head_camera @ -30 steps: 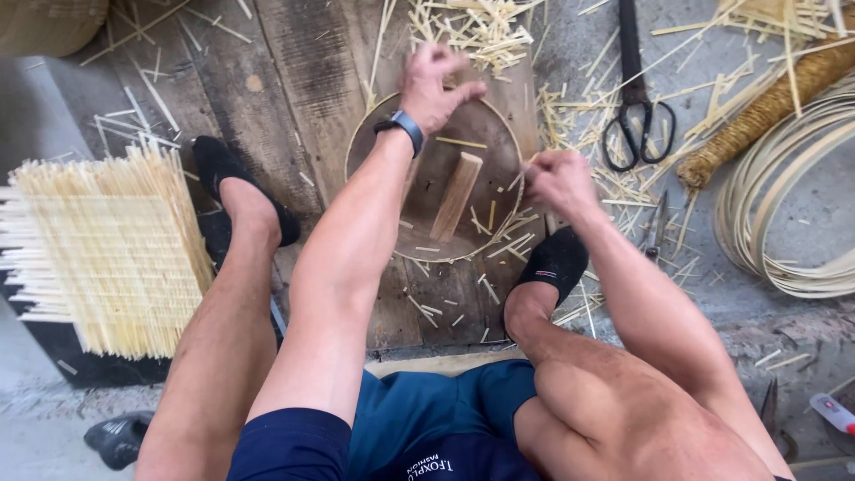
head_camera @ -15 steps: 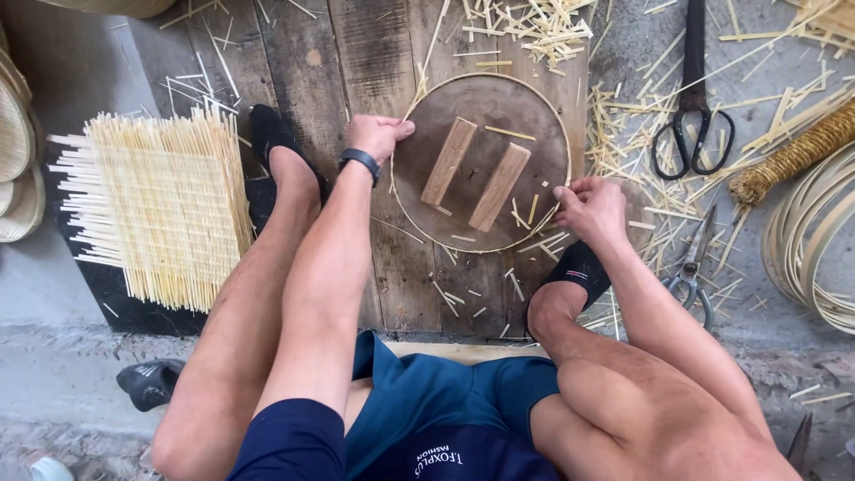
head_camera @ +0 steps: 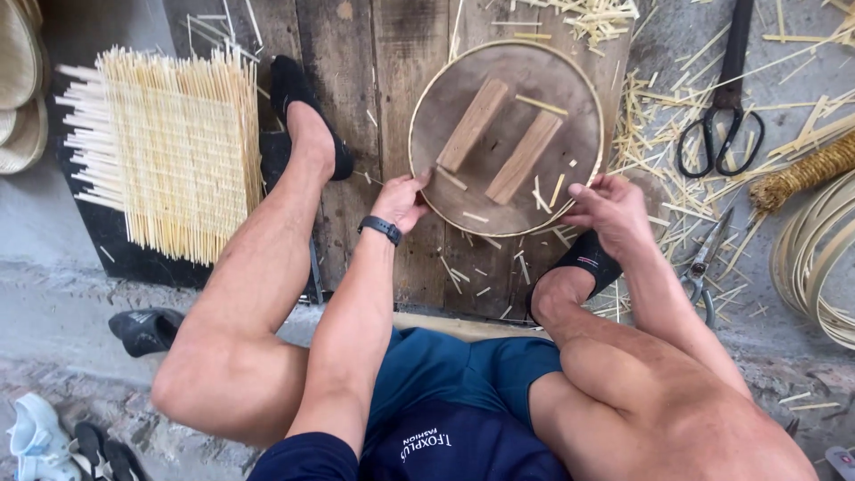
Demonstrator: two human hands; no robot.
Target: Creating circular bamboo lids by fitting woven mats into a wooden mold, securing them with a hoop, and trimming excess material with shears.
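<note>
Both hands grip the round form's bamboo hoop (head_camera: 592,116) on the floor boards (head_camera: 356,53), left hand (head_camera: 401,200) and right hand (head_camera: 606,207) fingers pinching its near rim; 2 wooden blocks (head_camera: 499,141) lie inside, weaving apparently unstarted.

Single head-worn view, looking steeply down from close above; knees near, wooden boards (head_camera: 356,53) at far edge.

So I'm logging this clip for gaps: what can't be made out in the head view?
- Left hand: fingertips hidden at the round tray's rim, grip unclear.
- Right hand: fingers curled, hold unclear.
- Coiled strips: cut off by the right edge.
- Small scissors: partly buried in straw.
</note>
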